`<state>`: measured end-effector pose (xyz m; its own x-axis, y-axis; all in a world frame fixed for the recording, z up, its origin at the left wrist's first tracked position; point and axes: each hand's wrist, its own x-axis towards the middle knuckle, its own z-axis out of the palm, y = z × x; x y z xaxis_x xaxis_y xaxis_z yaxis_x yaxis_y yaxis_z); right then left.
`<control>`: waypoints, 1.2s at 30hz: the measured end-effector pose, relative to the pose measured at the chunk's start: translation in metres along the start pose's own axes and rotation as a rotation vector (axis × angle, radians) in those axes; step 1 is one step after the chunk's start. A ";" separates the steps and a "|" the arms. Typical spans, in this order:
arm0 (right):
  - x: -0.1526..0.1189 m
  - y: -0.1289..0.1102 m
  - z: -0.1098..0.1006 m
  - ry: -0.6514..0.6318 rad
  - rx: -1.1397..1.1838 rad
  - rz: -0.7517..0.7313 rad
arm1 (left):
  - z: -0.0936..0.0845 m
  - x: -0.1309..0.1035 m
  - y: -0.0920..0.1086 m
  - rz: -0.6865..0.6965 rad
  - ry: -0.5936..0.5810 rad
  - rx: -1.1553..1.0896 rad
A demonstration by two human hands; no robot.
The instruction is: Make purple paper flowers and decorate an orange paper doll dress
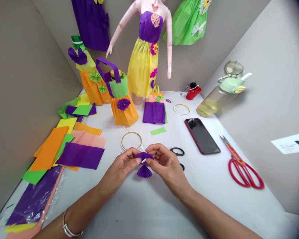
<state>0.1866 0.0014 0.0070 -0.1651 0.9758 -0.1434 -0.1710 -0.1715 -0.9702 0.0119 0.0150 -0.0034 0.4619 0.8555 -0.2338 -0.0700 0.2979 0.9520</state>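
Between my two hands is a purple pleated paper bow [144, 171], pinched at its middle, with one fan spread above and one below. A small white strip [144, 160] lies across its narrow centre. My left hand [127, 163] grips the upper fan's left side between thumb and fingers. On the other side my right hand [163, 162] pinches it with thumb and forefinger. Just behind the hands lies a roll of double-sided tape [131, 140]. Black-handled scissors [178, 151] are partly hidden by my right hand.
Coloured sheets [82, 155] are piled at left. Dressed bottles [123, 111], a doll [149, 49] and a small purple bag [153, 112] stand behind. At right are a phone [202, 136], red scissors [243, 169], a water bottle [214, 99], another tape roll [181, 109] and a red bucket [193, 93].
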 end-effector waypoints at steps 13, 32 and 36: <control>0.001 0.003 0.000 -0.049 -0.019 0.008 | -0.007 0.000 0.001 0.031 0.091 -0.029; -0.001 0.004 -0.001 -0.018 -0.047 -0.026 | 0.000 -0.002 0.003 -0.105 -0.057 -0.187; -0.003 0.001 0.002 -0.004 -0.134 -0.068 | 0.001 -0.002 0.002 -0.106 -0.059 -0.184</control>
<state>0.1854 -0.0021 0.0065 -0.1616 0.9839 -0.0761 -0.0509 -0.0854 -0.9950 0.0115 0.0140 -0.0006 0.5261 0.7906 -0.3133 -0.1759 0.4617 0.8694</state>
